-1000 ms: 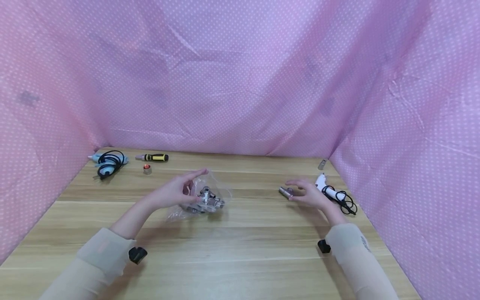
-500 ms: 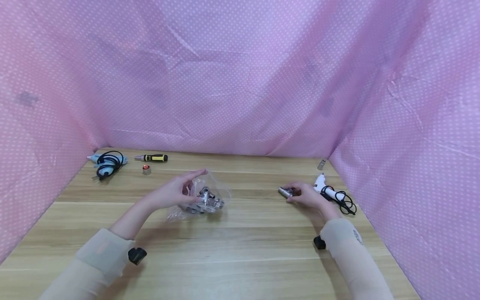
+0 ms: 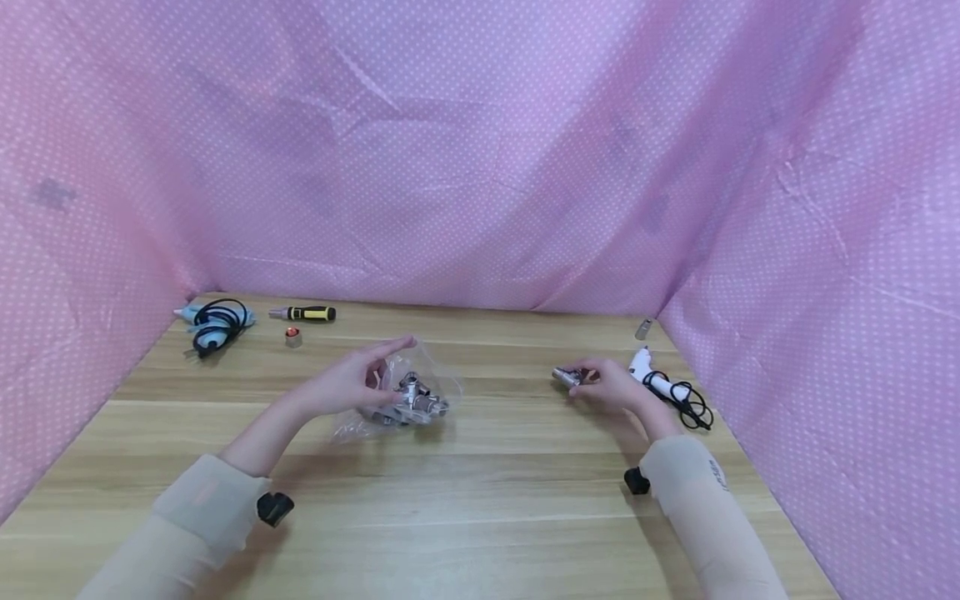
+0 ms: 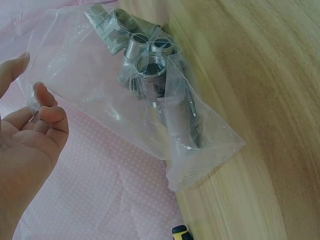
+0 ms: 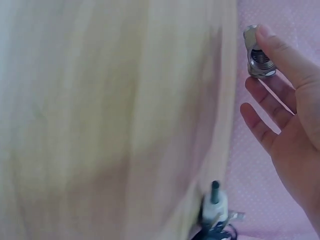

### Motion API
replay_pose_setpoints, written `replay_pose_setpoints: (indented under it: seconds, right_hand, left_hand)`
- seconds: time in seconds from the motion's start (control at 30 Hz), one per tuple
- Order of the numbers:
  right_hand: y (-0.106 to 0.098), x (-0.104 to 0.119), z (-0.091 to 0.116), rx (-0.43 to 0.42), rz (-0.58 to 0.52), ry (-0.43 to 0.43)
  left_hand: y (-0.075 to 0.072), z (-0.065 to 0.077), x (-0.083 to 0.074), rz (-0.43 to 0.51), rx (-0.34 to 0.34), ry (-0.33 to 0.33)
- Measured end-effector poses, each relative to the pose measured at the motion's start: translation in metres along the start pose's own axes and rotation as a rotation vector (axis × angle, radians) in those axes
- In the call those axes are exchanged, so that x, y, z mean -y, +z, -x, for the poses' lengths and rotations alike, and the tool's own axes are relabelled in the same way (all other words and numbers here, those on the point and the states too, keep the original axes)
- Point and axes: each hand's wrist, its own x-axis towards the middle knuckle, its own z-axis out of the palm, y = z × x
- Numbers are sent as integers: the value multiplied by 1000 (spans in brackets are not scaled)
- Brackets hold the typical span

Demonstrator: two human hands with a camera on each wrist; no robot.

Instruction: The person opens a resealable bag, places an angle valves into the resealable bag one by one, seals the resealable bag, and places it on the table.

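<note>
A clear plastic bag [image 4: 75,60] rests on the wooden table left of centre, holding several threaded metal pipe fittings [image 4: 151,67]. My left hand [image 3: 341,385] grips the bag's edge, and its thumb and forefinger are spread along the film in the left wrist view. Farther right, my right hand [image 3: 613,390] pinches a shiny metal tee fitting [image 5: 260,62] between thumb and fingers, close over the table. The threaded opening of that fitting shows in the right wrist view, where the two lower fingers extend away from it.
A white glue gun [image 3: 641,365] with a coiled black cord lies right of my right hand, a small metal piece [image 3: 643,329] behind it. At the back left are a blue glue gun [image 3: 213,340], a yellow-black screwdriver [image 3: 311,314] and a short metal ring [image 3: 293,338]. Pink dotted cloth [image 3: 480,208] surrounds the table.
My right hand has closed in on the tee fitting and taken hold of it, shifting it slightly left and tilting it. The left hand and the bag have stayed in place.
</note>
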Motion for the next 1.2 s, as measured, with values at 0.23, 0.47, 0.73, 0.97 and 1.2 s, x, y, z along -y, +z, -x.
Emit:
replay_pose_setpoints:
  seconds: [0.23, 0.47, 0.73, 0.97, 1.2]
  right_hand:
    - [-14, 23, 0, -31, 22, -96]
    - [-25, 51, -3, -70, 35, -241]
    - [-31, 90, -2, -140, 25, -302]
    - [-25, 122, -7, -165, -1, -363]
    - [-11, 146, -16, -141, 0, -433]
  left_hand:
    - [-1, -1, -1, 8, 7, 2]
    - [-2, -2, -3, -4, 6, 5]
    - [-2, -2, -3, 1, 5, 2]
    - [-1, -2, -1, 8, 3, -3]
    - [0, -2, -2, 27, 10, 2]
